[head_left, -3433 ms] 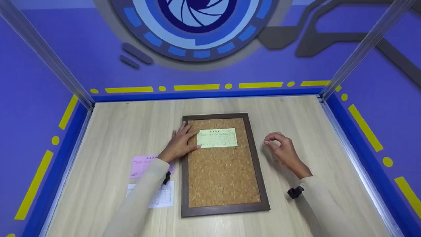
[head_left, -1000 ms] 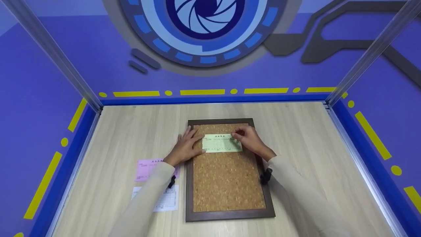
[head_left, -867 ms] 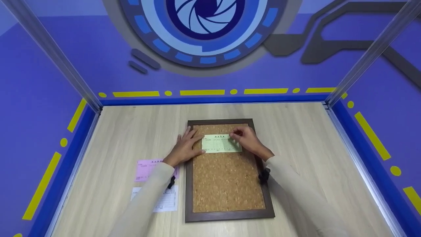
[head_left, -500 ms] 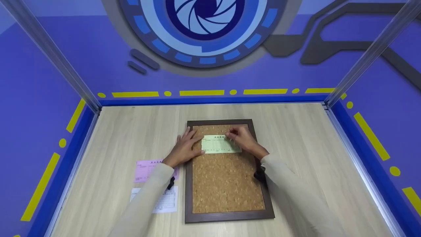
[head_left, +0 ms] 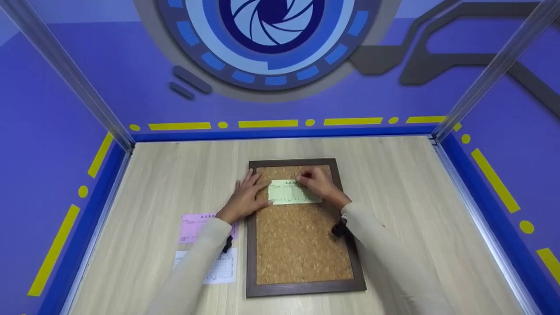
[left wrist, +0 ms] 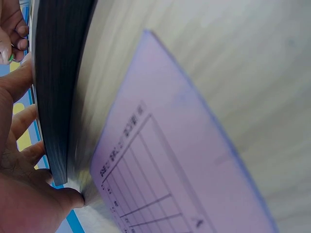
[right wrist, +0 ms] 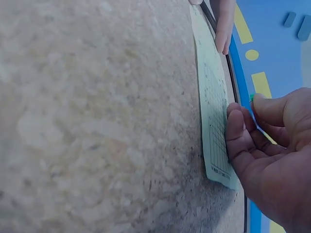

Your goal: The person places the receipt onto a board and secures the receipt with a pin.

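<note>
A pale green printed slip (head_left: 288, 192) lies on the upper part of a cork board (head_left: 302, 245) with a dark brown frame. My left hand (head_left: 245, 197) rests spread over the board's left edge, its fingertips at the slip's left end. Over the slip's top edge, right of its middle, my right hand (head_left: 321, 183) pinches a small green-headed push pin (right wrist: 252, 97) between thumb and finger. Its other fingers are curled beside the slip in the right wrist view. Whether the pin's point touches the paper cannot be made out.
Left of the board, a pink printed slip (head_left: 190, 227) and a white one (head_left: 223, 269) lie on the wooden tabletop (head_left: 437, 245), both partly under my left sleeve. Blue panels (head_left: 109, 87) wall in the back and sides.
My right hand has come from beside the board to over the green slip, then shifted slightly left along its top edge. My left hand keeps its place on the board.
</note>
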The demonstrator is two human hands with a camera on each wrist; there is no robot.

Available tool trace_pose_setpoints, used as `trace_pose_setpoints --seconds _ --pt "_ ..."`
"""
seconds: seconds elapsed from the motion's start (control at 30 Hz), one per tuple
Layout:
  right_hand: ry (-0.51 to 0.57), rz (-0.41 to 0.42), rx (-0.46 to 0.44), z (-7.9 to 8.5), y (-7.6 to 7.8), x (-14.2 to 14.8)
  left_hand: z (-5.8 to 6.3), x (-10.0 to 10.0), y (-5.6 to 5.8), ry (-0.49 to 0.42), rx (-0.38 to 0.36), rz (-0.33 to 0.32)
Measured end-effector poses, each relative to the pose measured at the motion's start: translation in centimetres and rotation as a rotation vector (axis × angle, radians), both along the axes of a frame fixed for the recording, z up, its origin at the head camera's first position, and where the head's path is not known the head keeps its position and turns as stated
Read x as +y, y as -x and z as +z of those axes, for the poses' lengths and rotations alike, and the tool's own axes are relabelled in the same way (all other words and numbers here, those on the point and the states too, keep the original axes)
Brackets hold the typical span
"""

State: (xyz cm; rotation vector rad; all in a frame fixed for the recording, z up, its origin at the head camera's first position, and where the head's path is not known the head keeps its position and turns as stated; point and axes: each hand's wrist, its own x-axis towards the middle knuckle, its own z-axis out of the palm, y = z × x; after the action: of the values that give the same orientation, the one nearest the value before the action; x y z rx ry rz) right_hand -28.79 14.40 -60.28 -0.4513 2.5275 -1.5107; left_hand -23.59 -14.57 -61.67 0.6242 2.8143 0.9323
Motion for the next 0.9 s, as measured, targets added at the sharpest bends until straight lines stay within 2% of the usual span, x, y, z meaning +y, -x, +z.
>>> trace_pose_setpoints --seconds 0.27,0.53,0.9 --pt "-0.091 -0.026 0.012 0.0 0.2 -0.6 0.1 0.1 0.0 0.008 -0.01 0.007" --pt "-0.142 -0.01 0.039 0.2 0.2 -1.2 0.0 0.0 -0.2 0.0 -0.022 0.006" --pt "-0.163 -0.049 -0.032 0.6 0.5 -1.6 0.1 0.1 -0.2 0.019 -0.013 0.01"
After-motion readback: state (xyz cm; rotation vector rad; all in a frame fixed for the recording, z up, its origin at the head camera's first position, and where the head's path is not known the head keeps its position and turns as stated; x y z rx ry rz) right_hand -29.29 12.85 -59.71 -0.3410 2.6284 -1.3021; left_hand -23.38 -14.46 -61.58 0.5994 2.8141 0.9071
